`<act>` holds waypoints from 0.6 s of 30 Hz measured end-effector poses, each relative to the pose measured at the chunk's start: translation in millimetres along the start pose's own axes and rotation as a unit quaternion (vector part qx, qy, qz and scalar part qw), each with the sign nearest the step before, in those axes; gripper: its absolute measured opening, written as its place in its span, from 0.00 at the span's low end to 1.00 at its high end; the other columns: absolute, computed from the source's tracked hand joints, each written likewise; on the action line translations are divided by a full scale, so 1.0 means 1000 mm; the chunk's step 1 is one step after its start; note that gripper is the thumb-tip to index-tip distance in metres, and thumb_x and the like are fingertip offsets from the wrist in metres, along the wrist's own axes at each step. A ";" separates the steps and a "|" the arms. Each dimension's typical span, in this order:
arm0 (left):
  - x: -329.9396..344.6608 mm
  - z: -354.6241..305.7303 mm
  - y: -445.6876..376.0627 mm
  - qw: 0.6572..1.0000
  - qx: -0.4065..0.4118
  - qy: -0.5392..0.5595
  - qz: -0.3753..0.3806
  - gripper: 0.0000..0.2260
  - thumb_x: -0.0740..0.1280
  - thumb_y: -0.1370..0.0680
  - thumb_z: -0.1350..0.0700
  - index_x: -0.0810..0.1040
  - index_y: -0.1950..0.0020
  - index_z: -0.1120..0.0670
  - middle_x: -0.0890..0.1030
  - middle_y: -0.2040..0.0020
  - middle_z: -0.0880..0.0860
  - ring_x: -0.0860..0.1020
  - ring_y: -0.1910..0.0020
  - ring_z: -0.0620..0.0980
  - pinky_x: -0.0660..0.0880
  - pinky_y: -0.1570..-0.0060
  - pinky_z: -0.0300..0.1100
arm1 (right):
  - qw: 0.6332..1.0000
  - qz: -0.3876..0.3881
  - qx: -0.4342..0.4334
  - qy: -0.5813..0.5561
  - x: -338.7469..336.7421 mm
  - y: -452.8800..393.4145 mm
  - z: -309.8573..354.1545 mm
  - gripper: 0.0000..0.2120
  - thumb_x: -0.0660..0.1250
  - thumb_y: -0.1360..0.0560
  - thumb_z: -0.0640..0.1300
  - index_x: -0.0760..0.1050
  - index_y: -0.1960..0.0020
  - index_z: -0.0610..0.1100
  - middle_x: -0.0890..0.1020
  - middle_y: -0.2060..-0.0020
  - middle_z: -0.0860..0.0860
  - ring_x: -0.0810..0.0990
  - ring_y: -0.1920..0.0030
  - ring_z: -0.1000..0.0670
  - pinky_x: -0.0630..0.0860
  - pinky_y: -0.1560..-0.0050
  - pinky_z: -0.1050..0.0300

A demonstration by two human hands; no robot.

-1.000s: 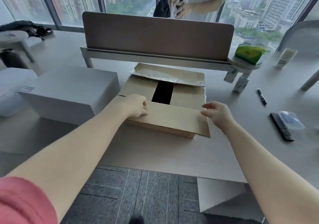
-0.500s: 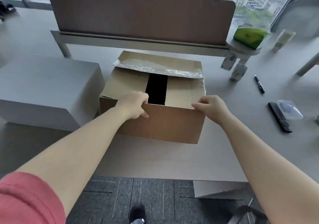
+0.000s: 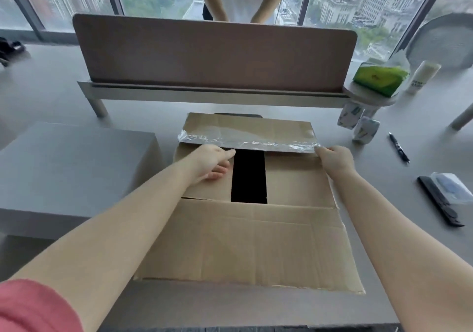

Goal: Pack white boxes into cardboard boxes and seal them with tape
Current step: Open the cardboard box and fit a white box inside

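Cardboard box: the brown corrugated cardboard box (image 3: 256,203) sits on the grey tabletop (image 3: 422,267) right in front of me, its two side flaps folded in with a dark gap between them.
Near flap: the long flap (image 3: 248,244) closest to me lies open, sloping out over the tabletop edge.
Far flap: the far flap (image 3: 248,132), edged with crinkled clear tape, stands raised above the opening.
Left hand: my left hand (image 3: 213,160) reaches under the far flap's left end; my thumb lies along its taped edge and my fingers are curled beneath, resting on the left side flap.
Right hand: my right hand (image 3: 332,159) pinches the far flap's right corner at the taped edge.
White box: a large white rectangular box (image 3: 74,175) stands on the tabletop just left of the cardboard box.
Right side: a black pen (image 3: 399,147) and a black bar-shaped tool (image 3: 440,205) lie well apart from the cardboard box.
Beyond: a brown desk divider panel (image 3: 215,52) stands behind the cardboard box.
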State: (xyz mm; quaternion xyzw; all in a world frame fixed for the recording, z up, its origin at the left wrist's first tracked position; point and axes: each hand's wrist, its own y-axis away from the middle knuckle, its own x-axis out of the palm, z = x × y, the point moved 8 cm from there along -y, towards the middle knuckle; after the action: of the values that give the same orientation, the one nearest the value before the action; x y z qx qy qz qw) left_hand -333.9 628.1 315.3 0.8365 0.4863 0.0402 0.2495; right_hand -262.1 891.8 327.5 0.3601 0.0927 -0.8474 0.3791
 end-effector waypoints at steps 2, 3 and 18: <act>-0.004 -0.001 -0.009 0.994 -0.021 0.105 -0.026 0.17 0.60 0.20 0.54 0.68 0.34 0.60 0.73 0.48 0.56 0.74 0.55 0.51 0.72 0.57 0.39 | 0.996 -0.025 0.026 -0.081 -0.001 -0.005 -0.002 0.19 0.61 0.25 0.40 0.58 0.72 0.41 0.59 0.73 0.47 0.57 0.68 0.48 0.55 0.67 0.54; -0.005 -0.002 -0.014 0.988 -0.020 0.145 -0.041 0.17 0.60 0.20 0.55 0.67 0.32 0.60 0.72 0.45 0.56 0.74 0.52 0.52 0.72 0.53 0.40 | 0.990 -0.038 0.035 -0.132 -0.002 -0.008 -0.004 0.19 0.61 0.26 0.39 0.58 0.72 0.44 0.59 0.73 0.48 0.57 0.68 0.49 0.56 0.67 0.55; -0.019 -0.068 -0.067 0.880 0.156 -0.399 -0.205 0.31 0.59 0.20 0.48 0.44 0.23 0.45 0.38 0.22 0.52 0.43 0.23 0.59 0.48 0.26 0.51 | 0.980 0.040 -0.179 0.076 0.028 -0.050 0.055 0.31 0.62 0.24 0.43 0.54 0.24 0.46 0.53 0.23 0.52 0.56 0.25 0.49 0.59 0.30 0.54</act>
State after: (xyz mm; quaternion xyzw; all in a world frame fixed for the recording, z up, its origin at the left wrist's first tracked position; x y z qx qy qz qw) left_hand -418.3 664.9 347.6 0.6915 0.5064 -0.4253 0.2908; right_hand -340.2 887.1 342.2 0.3536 0.2567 -0.7711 0.4630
